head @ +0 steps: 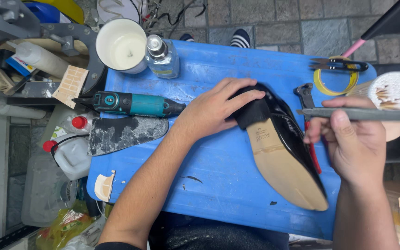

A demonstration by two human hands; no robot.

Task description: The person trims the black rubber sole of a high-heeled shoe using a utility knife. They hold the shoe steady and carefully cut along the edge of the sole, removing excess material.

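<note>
- As seen from the head view, a black glossy high-heeled shoe (281, 139) lies sole-up on the blue board (209, 185), just right of centre, toe pointing to 5 o'clock and heel to 11 o'clock.
- Left hand (218, 109) is clamped over the heel end, fingers wrapped about the black heel block (252, 112), pressing it to the board.
- Right hand (353, 143), at 3 o'clock of the shoe, is closed narrowly on a slim grey pen-like tool (362, 114) held level, tip aimed toward the shoe's upper.
- Handling judgement: shoe is likely light; tan sole (285, 169) looks stiff and smooth, the patent upper slick and easily scuffed. Best purchase appears to be the heel block or waist of the sole, not the glossy side.
- Near the left hand, at 9 o'clock: teal rotary tool (133, 104) and a worn grey sole piece (126, 133). At 12 o'clock: clear bottle (162, 58) and white cup (122, 45).
- At 1 o'clock of the right hand: tub of cotton swabs (394, 92), thread snips (339, 65).
- Hidden: the shoe's opening and far side are turned away; the tool's working tip is too fine to identify; pliers (307, 99) are partly behind the shoe and fingers; the tool's rear end is cut off at the frame edge.
</note>
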